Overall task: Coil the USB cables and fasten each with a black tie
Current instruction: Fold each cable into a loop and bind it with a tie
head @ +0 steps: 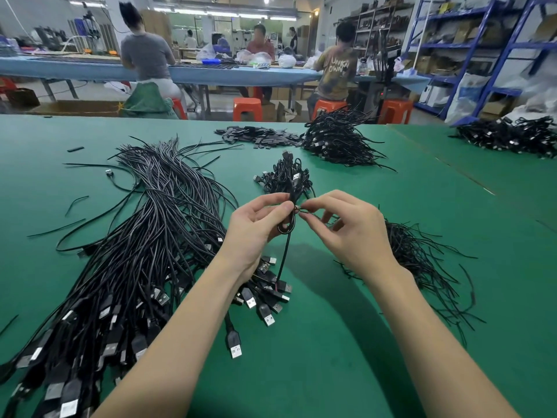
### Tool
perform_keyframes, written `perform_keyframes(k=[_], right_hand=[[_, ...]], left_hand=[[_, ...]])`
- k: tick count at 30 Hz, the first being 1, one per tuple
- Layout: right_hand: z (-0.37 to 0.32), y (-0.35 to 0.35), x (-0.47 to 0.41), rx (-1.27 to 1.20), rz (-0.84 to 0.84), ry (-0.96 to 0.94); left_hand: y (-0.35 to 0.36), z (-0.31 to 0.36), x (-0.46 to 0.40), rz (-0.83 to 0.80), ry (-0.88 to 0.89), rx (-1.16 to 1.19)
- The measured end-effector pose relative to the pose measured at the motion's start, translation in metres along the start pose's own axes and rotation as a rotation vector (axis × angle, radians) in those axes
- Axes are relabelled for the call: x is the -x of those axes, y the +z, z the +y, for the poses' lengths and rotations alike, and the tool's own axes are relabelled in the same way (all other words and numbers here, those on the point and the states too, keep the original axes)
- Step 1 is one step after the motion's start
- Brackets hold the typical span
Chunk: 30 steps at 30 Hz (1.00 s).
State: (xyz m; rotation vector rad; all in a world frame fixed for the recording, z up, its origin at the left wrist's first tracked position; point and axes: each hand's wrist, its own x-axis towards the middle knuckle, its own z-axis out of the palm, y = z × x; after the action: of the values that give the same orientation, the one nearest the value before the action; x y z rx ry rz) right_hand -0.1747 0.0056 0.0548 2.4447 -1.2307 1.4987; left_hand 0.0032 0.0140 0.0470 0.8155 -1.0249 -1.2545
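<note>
1. The left hand [256, 224] grips a coiled USB cable [287, 218] above the green bench [331, 342]; its loose end hangs down.
2. The right hand [349, 230] pinches a black tie [302, 211] at the coil's waist.
3. Best to keep the coil squeezed tight and twist the tie snugly, I judge.
4. No containers show nearby; loose cables [144, 236], ties [422, 260] and finished coils [286, 176] lie in open piles.

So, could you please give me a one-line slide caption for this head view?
Left hand grips a coiled USB cable while the right hand pinches a black tie around it.
</note>
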Motion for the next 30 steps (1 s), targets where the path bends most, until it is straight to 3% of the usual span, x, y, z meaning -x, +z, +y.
perform_keyframes(k=[2,4,5,7,8,9,11,15,17,21,24,28,30], right_hand=[[0.000,0.002,0.001,-0.024,0.028,0.004],[-0.007,0.009,0.001,-0.191,0.041,0.189],[-0.009,0.013,-0.002,-0.394,0.036,0.408],[-0.021,0.015,-0.009,-1.092,-0.104,1.012],[-0.023,0.013,-0.010,-1.338,-0.162,1.221],[-0.023,0.012,-0.010,-1.420,-0.198,1.285],[-0.021,0.014,-0.009,-1.200,-0.240,1.088],[-0.012,0.016,-0.001,-0.344,-0.142,0.330],[-0.008,0.015,0.000,-0.210,-0.107,0.178],[-0.001,0.012,0.003,-0.077,-0.042,0.048],[0.000,0.011,0.004,-0.148,0.000,0.131],[-0.008,0.014,-0.001,-0.616,-0.108,0.616],[-0.010,0.012,-0.005,-1.055,-0.253,1.013]], left_hand=[[0.001,-0.001,0.000,-0.006,0.004,-0.012],[0.002,-0.001,0.001,-0.011,0.028,-0.025],[0.002,0.000,0.001,-0.015,0.054,-0.034],[0.000,0.001,0.000,-0.020,0.103,-0.064],[0.000,0.001,0.000,-0.022,0.116,-0.078],[-0.001,0.002,0.000,-0.021,0.117,-0.087],[-0.003,0.002,-0.001,-0.002,0.085,-0.070],[-0.008,0.002,-0.003,0.032,0.010,-0.003],[-0.009,0.003,-0.003,0.035,-0.010,-0.002],[-0.008,0.003,-0.001,0.035,-0.041,-0.003],[-0.006,0.002,-0.001,0.011,-0.048,0.003],[-0.006,0.001,-0.001,-0.003,-0.004,-0.076],[-0.006,0.002,-0.001,-0.013,0.051,-0.140]])
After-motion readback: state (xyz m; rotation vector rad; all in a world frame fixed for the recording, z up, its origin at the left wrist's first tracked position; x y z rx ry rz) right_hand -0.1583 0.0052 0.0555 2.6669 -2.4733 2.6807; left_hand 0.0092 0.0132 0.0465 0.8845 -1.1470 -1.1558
